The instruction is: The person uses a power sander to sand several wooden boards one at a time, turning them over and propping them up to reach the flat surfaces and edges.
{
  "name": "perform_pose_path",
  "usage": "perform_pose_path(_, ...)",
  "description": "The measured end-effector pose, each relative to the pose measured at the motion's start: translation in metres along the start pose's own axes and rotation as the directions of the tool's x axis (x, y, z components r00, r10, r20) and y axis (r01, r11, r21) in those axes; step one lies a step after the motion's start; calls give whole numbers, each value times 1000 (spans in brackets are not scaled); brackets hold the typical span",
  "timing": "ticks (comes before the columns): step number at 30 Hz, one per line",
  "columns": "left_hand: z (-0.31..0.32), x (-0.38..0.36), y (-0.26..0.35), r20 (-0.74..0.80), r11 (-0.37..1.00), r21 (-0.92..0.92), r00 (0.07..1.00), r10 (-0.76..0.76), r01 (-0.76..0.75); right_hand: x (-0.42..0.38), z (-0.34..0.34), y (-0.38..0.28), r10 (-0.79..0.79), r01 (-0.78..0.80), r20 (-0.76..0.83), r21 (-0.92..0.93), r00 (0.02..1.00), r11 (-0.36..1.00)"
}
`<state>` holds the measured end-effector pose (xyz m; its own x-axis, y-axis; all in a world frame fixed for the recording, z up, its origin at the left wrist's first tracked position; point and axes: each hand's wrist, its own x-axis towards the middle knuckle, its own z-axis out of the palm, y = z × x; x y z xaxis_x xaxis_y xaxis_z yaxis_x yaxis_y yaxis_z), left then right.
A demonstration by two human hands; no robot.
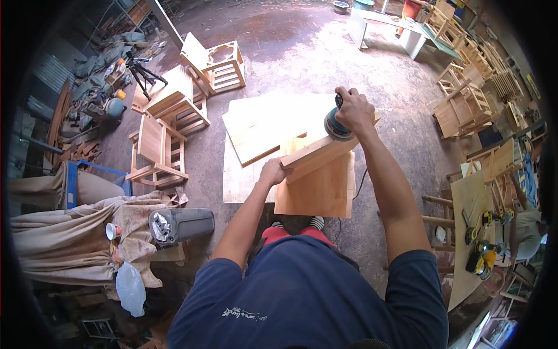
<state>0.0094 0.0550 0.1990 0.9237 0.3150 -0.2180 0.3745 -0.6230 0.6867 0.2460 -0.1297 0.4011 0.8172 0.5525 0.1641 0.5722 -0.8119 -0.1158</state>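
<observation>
My right hand is wrapped round the top of a teal and black orbital sander. The sander's round pad rests on a wooden piece, near its far right end. With my left hand I grip the near left corner of that same piece, fingers closed on its edge. It lies tilted over a wooden box-like block. Behind it, flat wooden panels are spread on a pale board. A dark cord hangs down beside the block.
Wooden chairs and a wooden stack with a tripod stand to the left. A grey bin sits near cloth-covered furniture. At right, a workbench carries power tools, with another person beside it.
</observation>
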Motion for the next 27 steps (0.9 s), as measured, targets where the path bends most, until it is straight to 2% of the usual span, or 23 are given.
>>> perform_pose_path(10,0,-2,5,-14,998,61,1000,1,0,-4,1,-4,-11,11,-11,8,1000,1000)
perform_pose_path(19,4,-3,-1,-6,1000,-13,1000,22,-22,-21,2,-33,-51,52,-29,44,998,998)
perform_pose_path(27,7,-6,0,-9,1000,15,1000,5,-5,-38,3,-62,-107,110,-55,60,993,992)
